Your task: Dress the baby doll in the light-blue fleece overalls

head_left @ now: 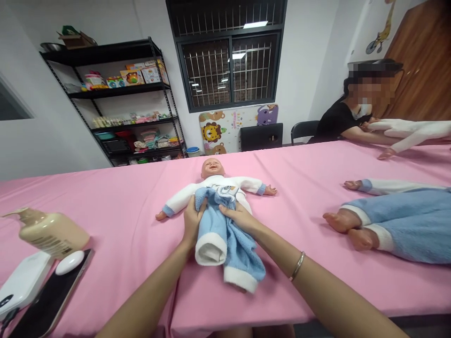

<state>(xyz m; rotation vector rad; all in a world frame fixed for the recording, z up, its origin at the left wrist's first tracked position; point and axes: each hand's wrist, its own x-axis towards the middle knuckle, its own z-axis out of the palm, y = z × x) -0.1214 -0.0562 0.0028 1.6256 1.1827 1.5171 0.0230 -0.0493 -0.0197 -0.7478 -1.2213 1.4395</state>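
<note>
A baby doll (pixel 213 168) lies on its back on the pink-covered table, wearing a white top (pixel 183 196) with blue cuffs, its arms spread. Over its lower body are light blue fleece pants (pixel 214 223) with white leg cuffs, their legs hanging toward me. My left hand (pixel 193 218) grips the pants at the left side of the waist, with its thumb on the cloth. At the right side, my right hand (pixel 239 217) holds the bunched upper part, thumb on top and fingers partly hidden. The doll's legs are mostly covered.
A pump bottle (pixel 56 232), a white device (pixel 26 281), a phone (pixel 52 293) and a white oval item (pixel 69 263) lie at left. Another doll in blue pants (pixel 416 225) lies at right. Beyond it, a person (pixel 338 117) handles a doll in white.
</note>
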